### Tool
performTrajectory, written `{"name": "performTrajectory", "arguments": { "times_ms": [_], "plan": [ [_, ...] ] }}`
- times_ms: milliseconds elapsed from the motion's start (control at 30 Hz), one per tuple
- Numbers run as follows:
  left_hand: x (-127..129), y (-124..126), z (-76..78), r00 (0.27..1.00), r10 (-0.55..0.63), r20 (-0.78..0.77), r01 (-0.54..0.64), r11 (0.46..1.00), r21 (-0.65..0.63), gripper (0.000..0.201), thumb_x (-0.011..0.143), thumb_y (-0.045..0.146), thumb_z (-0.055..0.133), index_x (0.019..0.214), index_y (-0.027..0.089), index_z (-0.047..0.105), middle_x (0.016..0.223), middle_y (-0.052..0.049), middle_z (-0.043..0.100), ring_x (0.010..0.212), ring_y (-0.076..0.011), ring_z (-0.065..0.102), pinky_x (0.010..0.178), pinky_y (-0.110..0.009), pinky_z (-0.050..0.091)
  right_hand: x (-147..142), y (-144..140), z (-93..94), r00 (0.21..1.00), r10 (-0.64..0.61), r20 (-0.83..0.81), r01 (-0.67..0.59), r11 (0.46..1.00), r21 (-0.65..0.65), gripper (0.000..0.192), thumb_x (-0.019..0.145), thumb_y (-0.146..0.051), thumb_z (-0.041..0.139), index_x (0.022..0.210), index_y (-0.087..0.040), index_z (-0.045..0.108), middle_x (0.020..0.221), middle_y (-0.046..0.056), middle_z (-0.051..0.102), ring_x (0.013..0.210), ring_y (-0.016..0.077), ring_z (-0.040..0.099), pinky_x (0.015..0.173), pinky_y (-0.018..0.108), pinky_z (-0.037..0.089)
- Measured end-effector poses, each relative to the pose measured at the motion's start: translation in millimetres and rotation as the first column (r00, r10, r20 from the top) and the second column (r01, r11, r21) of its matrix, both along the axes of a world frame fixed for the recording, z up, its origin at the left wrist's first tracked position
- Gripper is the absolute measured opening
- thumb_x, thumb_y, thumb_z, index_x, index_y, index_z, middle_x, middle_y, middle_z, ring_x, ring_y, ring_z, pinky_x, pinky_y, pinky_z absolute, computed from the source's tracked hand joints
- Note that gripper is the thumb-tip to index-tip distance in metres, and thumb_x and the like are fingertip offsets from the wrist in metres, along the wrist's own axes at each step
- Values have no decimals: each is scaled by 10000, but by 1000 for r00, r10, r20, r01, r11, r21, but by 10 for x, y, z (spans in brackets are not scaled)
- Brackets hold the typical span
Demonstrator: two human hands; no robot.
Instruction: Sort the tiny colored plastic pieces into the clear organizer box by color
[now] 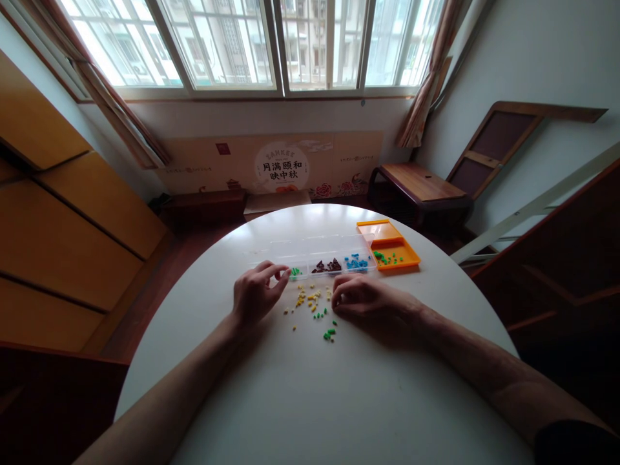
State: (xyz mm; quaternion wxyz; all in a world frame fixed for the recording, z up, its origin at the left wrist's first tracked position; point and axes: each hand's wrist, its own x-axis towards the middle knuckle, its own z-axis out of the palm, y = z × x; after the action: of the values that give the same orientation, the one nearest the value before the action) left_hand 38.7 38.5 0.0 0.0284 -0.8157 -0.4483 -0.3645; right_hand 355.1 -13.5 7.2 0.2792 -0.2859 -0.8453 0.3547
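My left hand (256,292) is at the near left edge of a clear plastic compartment box (312,244), thumb and forefinger close together beside small green pieces (295,272). Anything between those fingertips is too small to make out. My right hand (361,296) rests on the table with its fingers curled down and closed, right of scattered yellow pieces (310,298) and loose green pieces (329,334). Its fingertips are partly hidden. Other compartments of the clear box hold dark brown pieces (327,265) and blue pieces (357,263).
An orange open case (407,258) with some green pieces stands right of the clear box. All lie on a round white table (300,394). Beyond it are a wooden stool-like seat (423,181), a printed cardboard panel (334,161) and windows. Wooden cabinets (72,226) stand left.
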Motion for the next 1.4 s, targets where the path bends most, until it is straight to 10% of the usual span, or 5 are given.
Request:
{"name": "performTrajectory", "arguments": {
  "times_ms": [400, 1400],
  "plan": [
    [127, -97, -37, 881, -438, -180, 455, 888, 61, 210, 1052, 393, 693, 1010, 244, 834, 894, -19, 809, 684, -127, 707, 654, -261, 523, -99, 97, -294, 974, -165, -152, 182, 978, 101, 136, 1109, -305, 648, 1112, -217, 751, 1043, 48, 790, 929, 161, 735, 873, 275, 592],
    [270, -150, -52, 844, -530, -87, 537, 828, 164, 77, 1023, 296, 772, 974, 259, 818, 861, 24, 805, 672, -91, 705, 615, -227, 498, -239, 99, -376, 946, -198, -255, 240, 959, 148, 196, 975, -382, 845, 1030, -222, 746, 948, 28, 806, 779, 146, 716, 742, 266, 608]
  ]
}}
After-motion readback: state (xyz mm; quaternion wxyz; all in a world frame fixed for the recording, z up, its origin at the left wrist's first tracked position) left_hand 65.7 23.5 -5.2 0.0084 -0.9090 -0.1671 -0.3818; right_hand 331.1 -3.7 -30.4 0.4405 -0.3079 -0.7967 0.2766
